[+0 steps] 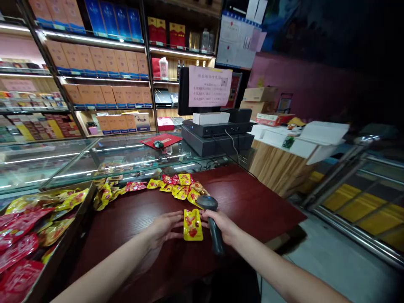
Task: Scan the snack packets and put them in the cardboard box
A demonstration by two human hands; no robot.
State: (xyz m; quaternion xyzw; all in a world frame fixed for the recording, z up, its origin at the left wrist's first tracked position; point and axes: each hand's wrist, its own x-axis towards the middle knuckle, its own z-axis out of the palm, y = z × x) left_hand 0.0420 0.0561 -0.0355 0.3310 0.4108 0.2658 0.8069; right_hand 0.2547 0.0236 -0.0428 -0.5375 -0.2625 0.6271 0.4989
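A yellow snack packet (192,225) with red pictures on it is held upright over the near part of the dark red table. The fingers of my left hand (166,227) grip its left edge, some of them behind it. My right hand (223,227) is closed round a black handheld barcode scanner (215,231), its head above the packet's upper right corner. Fingertips of the right hand reach to the packet's right edge; whether they press on it I cannot tell. Just beyond lies a loose pile of yellow and red snack packets (181,192).
An open carton (90,201) of red and yellow packets stands at the left. Behind the table (233,181) are a glass counter (126,152), a monitor (183,92) on a black base, and a mouse (158,144) on a red mat. A metal railing (341,168) stands at the right.
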